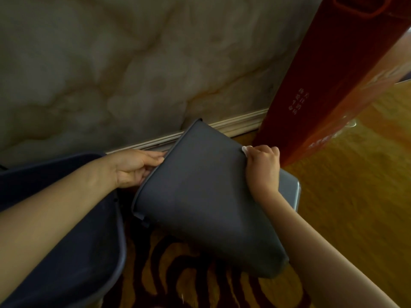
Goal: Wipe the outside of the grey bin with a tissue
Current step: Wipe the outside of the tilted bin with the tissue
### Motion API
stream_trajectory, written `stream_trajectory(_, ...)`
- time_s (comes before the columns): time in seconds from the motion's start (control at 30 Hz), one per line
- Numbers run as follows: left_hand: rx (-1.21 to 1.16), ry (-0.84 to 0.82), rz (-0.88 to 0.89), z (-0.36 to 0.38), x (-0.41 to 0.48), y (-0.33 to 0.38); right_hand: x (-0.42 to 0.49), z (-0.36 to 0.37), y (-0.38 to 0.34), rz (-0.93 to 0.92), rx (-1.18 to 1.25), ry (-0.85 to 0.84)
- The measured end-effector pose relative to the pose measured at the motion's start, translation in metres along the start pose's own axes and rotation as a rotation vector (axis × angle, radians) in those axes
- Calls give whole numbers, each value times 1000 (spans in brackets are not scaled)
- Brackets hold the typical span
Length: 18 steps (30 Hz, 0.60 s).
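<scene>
Grey bin (206, 196) tipped on its side over the patterned floor (178, 274), mouth toward the wall (111, 63). Left hand (133, 167) clamped on the rim at the mouth. Right hand (263, 167) closed on a white tissue (245, 150), pressed against the bin's outer wall near its base end.

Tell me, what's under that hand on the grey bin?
A bit of white tissue pokes out past the right hand's fingertips, pressed on the grey bin. The rest of it is covered by the hand.
</scene>
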<state>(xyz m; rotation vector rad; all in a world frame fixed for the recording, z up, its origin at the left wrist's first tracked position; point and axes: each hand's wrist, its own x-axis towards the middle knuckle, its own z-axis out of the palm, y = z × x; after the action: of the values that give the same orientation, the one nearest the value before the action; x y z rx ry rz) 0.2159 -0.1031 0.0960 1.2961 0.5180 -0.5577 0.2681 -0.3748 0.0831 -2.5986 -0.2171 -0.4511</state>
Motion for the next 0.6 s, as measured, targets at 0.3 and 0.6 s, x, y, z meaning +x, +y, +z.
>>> stream_trajectory(0.3,35,80,49,-18,11,-21,16,47,-105,-323,-5,-148)
stream_trajectory(0.6,55,76,48,-3,10,-20,-32,-13,-3,-55,13,-17)
